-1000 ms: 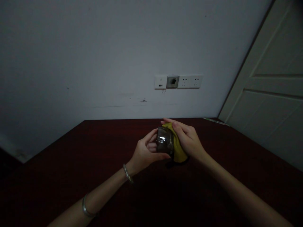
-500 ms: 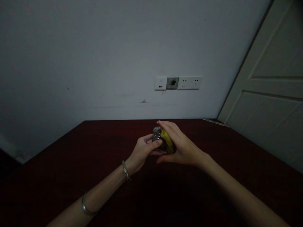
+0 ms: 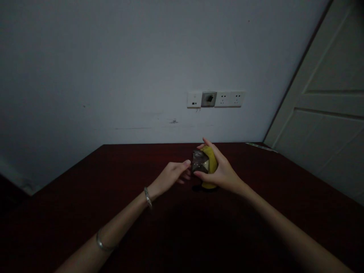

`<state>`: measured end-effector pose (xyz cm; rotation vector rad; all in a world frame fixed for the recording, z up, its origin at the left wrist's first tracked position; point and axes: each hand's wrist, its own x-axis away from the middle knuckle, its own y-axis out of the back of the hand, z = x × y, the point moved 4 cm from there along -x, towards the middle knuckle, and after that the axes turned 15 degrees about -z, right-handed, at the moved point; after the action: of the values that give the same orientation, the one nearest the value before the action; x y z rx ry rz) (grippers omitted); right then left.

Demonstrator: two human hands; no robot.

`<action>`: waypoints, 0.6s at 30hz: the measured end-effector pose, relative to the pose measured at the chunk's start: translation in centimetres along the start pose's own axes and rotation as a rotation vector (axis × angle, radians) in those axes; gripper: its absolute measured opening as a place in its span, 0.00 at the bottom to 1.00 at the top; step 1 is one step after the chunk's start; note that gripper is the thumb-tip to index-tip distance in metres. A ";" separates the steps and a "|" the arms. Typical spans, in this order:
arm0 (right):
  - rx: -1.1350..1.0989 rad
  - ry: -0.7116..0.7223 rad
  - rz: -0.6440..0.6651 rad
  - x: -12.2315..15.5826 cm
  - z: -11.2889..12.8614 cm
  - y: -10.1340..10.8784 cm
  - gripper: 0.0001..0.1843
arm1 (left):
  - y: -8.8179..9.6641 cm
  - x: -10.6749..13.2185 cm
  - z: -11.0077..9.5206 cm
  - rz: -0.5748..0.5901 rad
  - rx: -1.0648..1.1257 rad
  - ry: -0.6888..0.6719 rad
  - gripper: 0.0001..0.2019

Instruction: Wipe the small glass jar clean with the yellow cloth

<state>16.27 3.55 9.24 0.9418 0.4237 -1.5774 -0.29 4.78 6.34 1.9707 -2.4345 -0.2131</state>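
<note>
A small dark, shiny, faceted object (image 3: 200, 161), perhaps glass, stands in my right hand (image 3: 223, 168). The fingers and thumb of that hand curve around it, with a soft yellow cloth (image 3: 212, 159) between palm and object. Part of the yellow cloth hangs below, near the tabletop. Just left of the object is my left hand (image 3: 173, 174), its thumb stretched toward the object and its fingers loosely apart below. A narrow gap seems to separate the left hand from the object. The object's kind is hard to make out in the dim light.
The dark red table (image 3: 136, 159) reaches back to a pale wall (image 3: 127, 76). Sockets and switches (image 3: 214, 99) sit on the wall above its back edge. A white panelled door (image 3: 327, 113) stands at right. A thin flat strip (image 3: 261, 147) lies near the back right corner.
My left hand has let go of the dark object and drawn left. My right hand now holds it with the yellow cloth, turned and slightly farther right.
</note>
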 end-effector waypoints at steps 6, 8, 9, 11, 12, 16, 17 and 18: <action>-0.176 -0.242 -0.012 0.2 -1.1 -0.5 0.47 | -1.1 0.0 0.6 0.108 0.139 -0.099 0.47; -0.173 -0.231 0.025 0.5 -0.8 -0.9 0.49 | -1.6 0.2 0.7 0.112 0.224 -0.132 0.45; -0.160 -0.214 0.054 0.6 -0.6 -1.1 0.50 | -1.8 0.3 0.7 0.096 0.241 -0.136 0.43; -0.120 -0.147 0.127 0.6 0.0 -1.2 0.51 | -1.7 0.2 0.8 0.048 0.230 -0.132 0.43; -0.101 -0.106 0.166 0.6 0.3 -1.2 0.50 | -1.6 0.2 0.8 0.032 0.216 -0.135 0.43; -0.073 0.006 0.226 0.3 1.0 -0.8 0.34 | -1.5 0.3 0.2 0.021 0.185 -0.198 0.39; -0.070 0.020 0.204 0.2 1.1 -0.6 0.31 | -1.5 0.4 0.0 0.019 0.189 -0.212 0.38; -0.061 0.041 0.178 0.1 1.2 -0.4 0.29 | -1.5 0.5 -0.1 0.014 0.194 -0.222 0.38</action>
<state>15.46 2.72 9.82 0.9402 0.4037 -1.3785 1.13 4.00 6.27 2.1092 -2.6997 -0.2137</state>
